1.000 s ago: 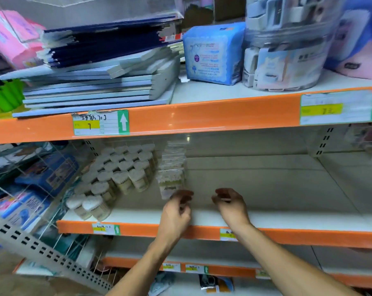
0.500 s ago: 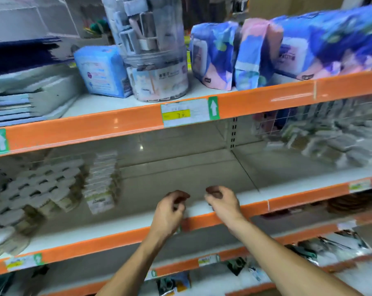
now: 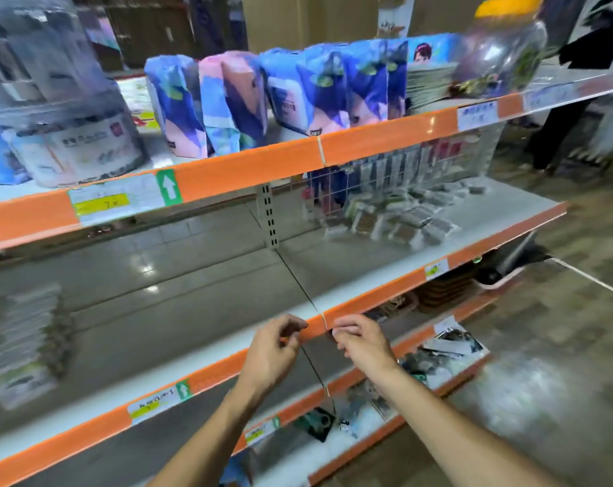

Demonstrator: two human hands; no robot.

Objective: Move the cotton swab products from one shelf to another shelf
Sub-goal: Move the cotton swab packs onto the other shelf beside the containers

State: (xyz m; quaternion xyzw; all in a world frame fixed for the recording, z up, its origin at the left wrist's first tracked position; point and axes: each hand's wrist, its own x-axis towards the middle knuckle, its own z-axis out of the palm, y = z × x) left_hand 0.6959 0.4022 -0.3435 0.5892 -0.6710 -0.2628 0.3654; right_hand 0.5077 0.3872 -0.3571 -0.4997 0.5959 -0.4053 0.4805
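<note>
I saw both hands held in front of the middle shelf's orange edge (image 3: 396, 293), the left hand (image 3: 271, 353) and right hand (image 3: 363, 340) loosely curled and grasping nothing. The blurred cotton swab packs (image 3: 403, 219) lay on that shelf, well apart to the right and farther back.

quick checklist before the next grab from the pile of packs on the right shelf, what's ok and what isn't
1. Left hand free: ok, fingers loosely curled, holding nothing.
2. Right hand free: ok, holding nothing.
3. Pile of packs in view: ok, on the right bay of the middle shelf; whether they are cotton swabs, cannot tell, blurred.
4. Hands at the pile: not ok, both hover at the shelf's front edge, left of it.
5. Room beside the placed stack on the left bay: ok, bare shelf there.
6. Sharp view: not ok, motion blur.
</note>
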